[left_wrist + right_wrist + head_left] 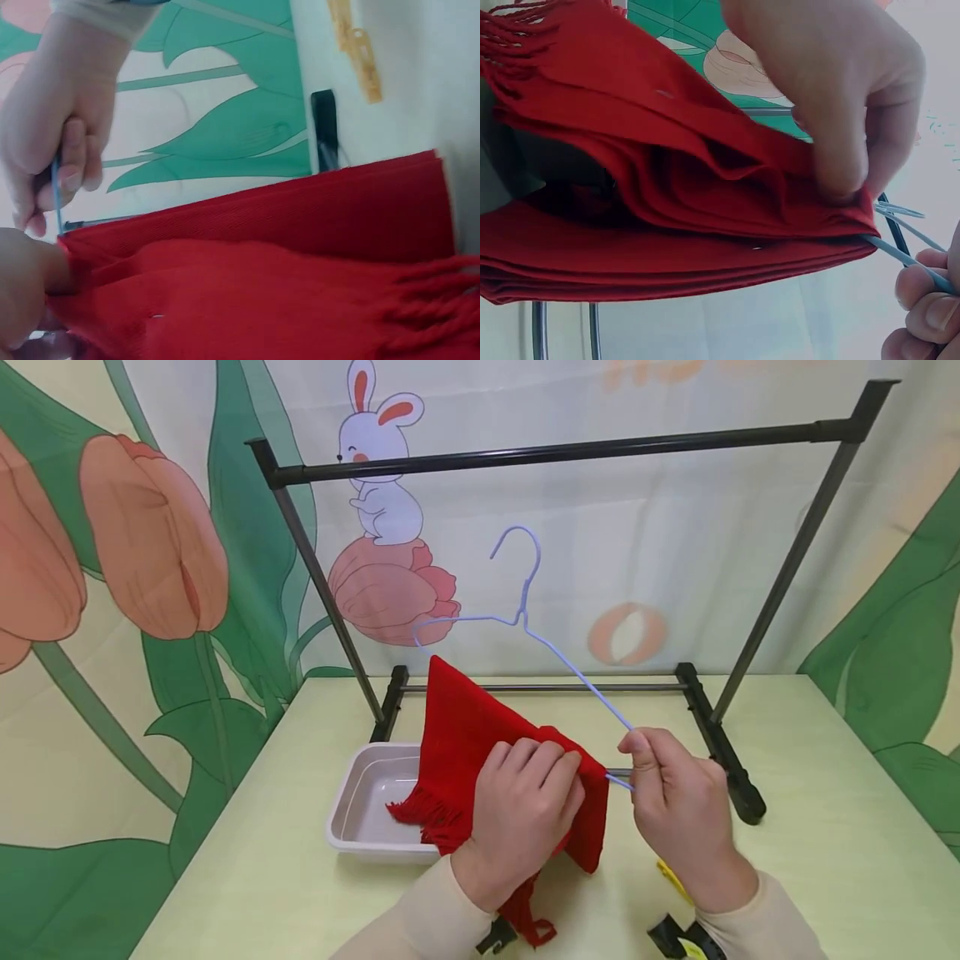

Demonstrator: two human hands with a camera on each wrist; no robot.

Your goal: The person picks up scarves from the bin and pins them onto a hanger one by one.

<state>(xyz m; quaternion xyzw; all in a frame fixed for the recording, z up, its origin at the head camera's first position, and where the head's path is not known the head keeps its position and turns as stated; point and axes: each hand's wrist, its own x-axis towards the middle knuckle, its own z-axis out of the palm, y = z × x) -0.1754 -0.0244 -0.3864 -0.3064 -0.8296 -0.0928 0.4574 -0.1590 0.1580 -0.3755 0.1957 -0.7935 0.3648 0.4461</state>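
A folded red scarf with fringed ends drapes over the bottom bar of a thin blue-purple clothes hanger. My left hand pinches the scarf near its upper fold, fingers curled over the cloth. At the hanger's right corner, my right hand grips the wire. The hanger is held tilted, its hook pointing up. In the right wrist view the bar runs out from inside the folded layers toward the right fingers. The left wrist view shows the fringe hanging off one end.
A black metal rack stands behind the hands, with feet on the pale table. Left of the scarf sits a light plastic basin, partly covered by it. Yellow clips lie on the table. A printed cloth hangs behind.
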